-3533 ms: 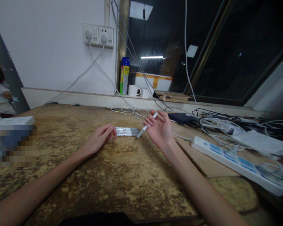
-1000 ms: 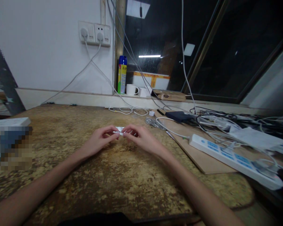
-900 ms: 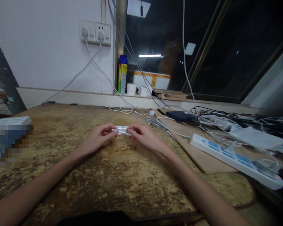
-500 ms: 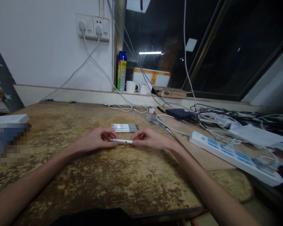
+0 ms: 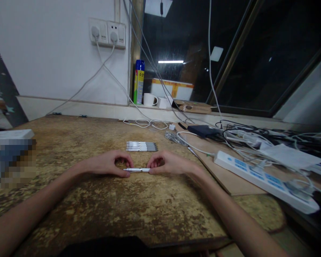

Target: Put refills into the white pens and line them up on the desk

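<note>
By the left hand (image 5: 107, 162) and right hand (image 5: 172, 163), a single pen (image 5: 137, 170) is pinched at its two ends, nearer than the row of pens (image 5: 141, 146); positioning appears in hand, and even control of both ends is called for next.

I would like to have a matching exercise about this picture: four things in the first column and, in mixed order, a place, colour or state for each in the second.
Things:
1. Spray can
2. Single pen
3. Mug
4. Row of pens

Descriptions:
A. Held by the left hand and the right hand
B. Lying side by side on the table, not held
C. Yellow and green, blue on top
D. Plain white, standing upright

Right pairs: 1-C, 2-A, 3-D, 4-B
</note>
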Demonstrator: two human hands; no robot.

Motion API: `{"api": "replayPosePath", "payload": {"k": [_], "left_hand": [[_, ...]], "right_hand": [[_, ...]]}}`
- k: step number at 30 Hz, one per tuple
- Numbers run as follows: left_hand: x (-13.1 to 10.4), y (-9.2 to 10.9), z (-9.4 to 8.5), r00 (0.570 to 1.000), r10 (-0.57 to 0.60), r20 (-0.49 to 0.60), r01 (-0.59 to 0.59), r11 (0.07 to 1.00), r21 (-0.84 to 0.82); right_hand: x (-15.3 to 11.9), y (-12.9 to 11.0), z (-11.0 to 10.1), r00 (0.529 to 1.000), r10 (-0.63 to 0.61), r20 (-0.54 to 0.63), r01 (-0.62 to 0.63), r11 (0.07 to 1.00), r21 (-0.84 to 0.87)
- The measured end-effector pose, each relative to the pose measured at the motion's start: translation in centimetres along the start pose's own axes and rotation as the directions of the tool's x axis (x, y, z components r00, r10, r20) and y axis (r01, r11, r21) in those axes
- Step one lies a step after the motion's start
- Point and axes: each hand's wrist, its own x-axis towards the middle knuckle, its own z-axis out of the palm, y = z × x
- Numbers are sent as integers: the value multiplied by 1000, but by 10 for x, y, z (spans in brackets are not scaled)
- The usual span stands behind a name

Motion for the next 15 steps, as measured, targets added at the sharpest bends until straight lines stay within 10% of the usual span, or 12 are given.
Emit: {"api": "replayPosePath", "payload": {"k": [6,10,15], "left_hand": [[0,1,0,1000,9,-15,-9,1000,28],[1,1,2,1000,-12,-14,12,1000,-8],[5,-15,5,946,-83,-314,79,997,-27]], "right_hand": [[-1,-1,-2,1000,-22,-14,22,1000,12],[1,8,-6,973,-64,-223,39,993,-114],[3,26,-12,867,-137,-479,-64,923,-380]]}}
